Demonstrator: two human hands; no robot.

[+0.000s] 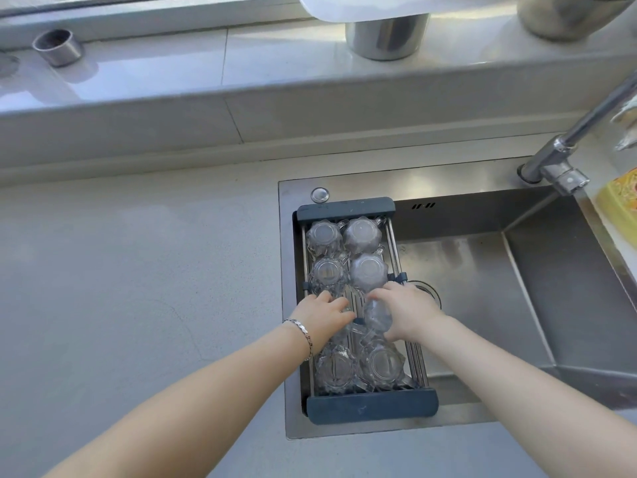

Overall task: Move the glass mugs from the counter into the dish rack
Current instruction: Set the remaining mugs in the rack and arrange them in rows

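A dark blue dish rack [372, 407] with metal rods spans the left end of the steel sink. Several glass mugs stand upside down in it in two columns; the far-left mug [324, 236] and the near-right mug [382, 364] are plainly seen. My left hand [322, 317], with a bracelet at the wrist, rests over a glass mug in the left column's third row, mostly hiding it. In the same row my right hand [406, 313] grips an upside-down glass mug [377, 317] in the right column.
The grey counter [138, 288] stretches left of the sink [482, 277]. A chrome tap [565, 157] rises at the right, with a yellow sponge [618, 201] beside it. On the window ledge stand a small metal cup [58, 46] and a steel pot [386, 36].
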